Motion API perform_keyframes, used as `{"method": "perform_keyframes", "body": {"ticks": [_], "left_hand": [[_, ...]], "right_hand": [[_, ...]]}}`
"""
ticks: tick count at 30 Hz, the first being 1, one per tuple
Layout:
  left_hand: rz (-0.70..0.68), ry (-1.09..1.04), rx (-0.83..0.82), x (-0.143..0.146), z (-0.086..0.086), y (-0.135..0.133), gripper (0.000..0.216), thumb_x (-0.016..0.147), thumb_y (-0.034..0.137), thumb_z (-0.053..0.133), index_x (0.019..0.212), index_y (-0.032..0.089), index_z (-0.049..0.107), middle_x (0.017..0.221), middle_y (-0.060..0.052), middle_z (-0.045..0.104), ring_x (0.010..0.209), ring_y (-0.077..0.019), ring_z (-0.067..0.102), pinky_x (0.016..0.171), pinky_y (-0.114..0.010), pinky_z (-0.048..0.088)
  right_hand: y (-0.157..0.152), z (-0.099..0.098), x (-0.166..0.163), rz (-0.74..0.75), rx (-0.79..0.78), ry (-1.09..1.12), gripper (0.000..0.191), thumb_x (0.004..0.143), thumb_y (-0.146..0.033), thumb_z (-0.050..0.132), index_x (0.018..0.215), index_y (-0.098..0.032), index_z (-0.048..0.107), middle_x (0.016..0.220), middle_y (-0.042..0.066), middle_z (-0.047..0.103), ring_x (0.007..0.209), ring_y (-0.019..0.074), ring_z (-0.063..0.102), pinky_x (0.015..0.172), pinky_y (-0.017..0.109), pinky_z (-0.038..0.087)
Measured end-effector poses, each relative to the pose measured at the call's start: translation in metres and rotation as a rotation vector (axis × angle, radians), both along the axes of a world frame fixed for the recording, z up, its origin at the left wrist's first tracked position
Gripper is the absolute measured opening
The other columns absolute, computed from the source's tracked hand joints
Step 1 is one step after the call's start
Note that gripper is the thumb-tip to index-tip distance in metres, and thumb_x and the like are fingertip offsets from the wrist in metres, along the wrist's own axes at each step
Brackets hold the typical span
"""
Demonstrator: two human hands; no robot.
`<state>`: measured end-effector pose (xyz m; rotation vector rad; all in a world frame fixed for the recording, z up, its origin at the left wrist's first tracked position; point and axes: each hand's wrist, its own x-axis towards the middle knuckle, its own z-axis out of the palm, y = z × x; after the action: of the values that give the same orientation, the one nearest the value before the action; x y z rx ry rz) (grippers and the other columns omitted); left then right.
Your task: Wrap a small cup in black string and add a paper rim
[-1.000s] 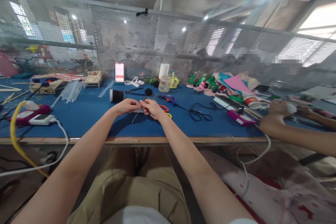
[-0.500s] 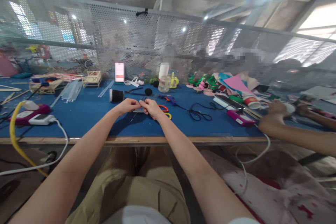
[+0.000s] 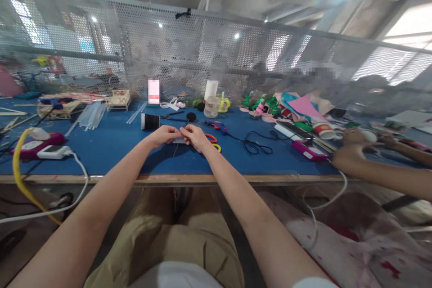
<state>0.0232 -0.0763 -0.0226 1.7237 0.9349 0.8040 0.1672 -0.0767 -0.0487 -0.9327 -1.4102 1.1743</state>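
Note:
My left hand (image 3: 165, 135) and my right hand (image 3: 195, 137) meet fingertip to fingertip just above the blue table, both closed in a pinch. Whatever lies between the fingers is too small to make out; a faint thin strand (image 3: 175, 150) hangs below them. Scissors (image 3: 211, 138) with a red and a yellow handle lie beneath and beside my right hand, their blades mostly covered by it. Behind my left hand, a spool of black thread (image 3: 150, 121) rests on its side. A round black object (image 3: 191, 116) and pliers (image 3: 173, 118) lie just beyond the hands.
A blue glue gun (image 3: 217, 126) with a looped black cord is to the right. Farther back stand a clear jar (image 3: 211, 107), a lit phone (image 3: 154, 92) and a small wooden frame (image 3: 118, 100). Purple power strips (image 3: 308, 151) sit at both sides. A co-worker's arm (image 3: 378, 166) reaches in at right.
Both hands stay pinched together over the same spot, with only a slight shift of the fingers. The view has moved a little. The co-worker's hand at right has shifted slightly.

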Motion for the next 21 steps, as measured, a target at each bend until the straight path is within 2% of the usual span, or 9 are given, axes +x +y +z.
{"method": "perform_keyframes", "body": {"ticks": [6, 14, 21], "left_hand": [[0.018, -0.008, -0.030, -0.0015, 0.0002, 0.0016, 0.027, 0.056, 0.035, 0.067, 0.055, 0.012, 0.053, 0.041, 0.007, 0.037, 0.036, -0.0019, 0.023, 0.038, -0.020, 0.014], [0.070, 0.018, 0.008, 0.0007, 0.0006, -0.0003, 0.024, 0.058, 0.030, 0.065, 0.050, 0.014, 0.050, 0.038, 0.008, 0.035, 0.035, -0.0025, 0.026, 0.038, -0.019, 0.015], [0.073, 0.092, 0.002, 0.0005, -0.0003, 0.0007, 0.022, 0.073, 0.024, 0.059, 0.057, 0.012, 0.050, 0.043, 0.009, 0.038, 0.036, -0.0021, 0.031, 0.036, -0.016, 0.023]], "right_hand": [[0.0007, -0.0010, 0.0002, -0.009, 0.003, -0.012, 0.039, 0.058, -0.049, 0.065, 0.055, -0.018, 0.041, 0.042, -0.008, 0.041, 0.037, 0.0048, 0.038, 0.035, 0.017, 0.031], [0.0005, -0.0021, 0.0008, -0.052, 0.048, -0.064, 0.037, 0.058, -0.047, 0.066, 0.055, -0.019, 0.042, 0.038, -0.008, 0.041, 0.034, 0.0055, 0.036, 0.034, 0.018, 0.028], [0.0016, -0.0032, 0.0004, -0.061, 0.051, -0.074, 0.039, 0.057, -0.048, 0.067, 0.053, -0.019, 0.041, 0.036, -0.009, 0.040, 0.032, 0.0056, 0.036, 0.033, 0.019, 0.028]]}}
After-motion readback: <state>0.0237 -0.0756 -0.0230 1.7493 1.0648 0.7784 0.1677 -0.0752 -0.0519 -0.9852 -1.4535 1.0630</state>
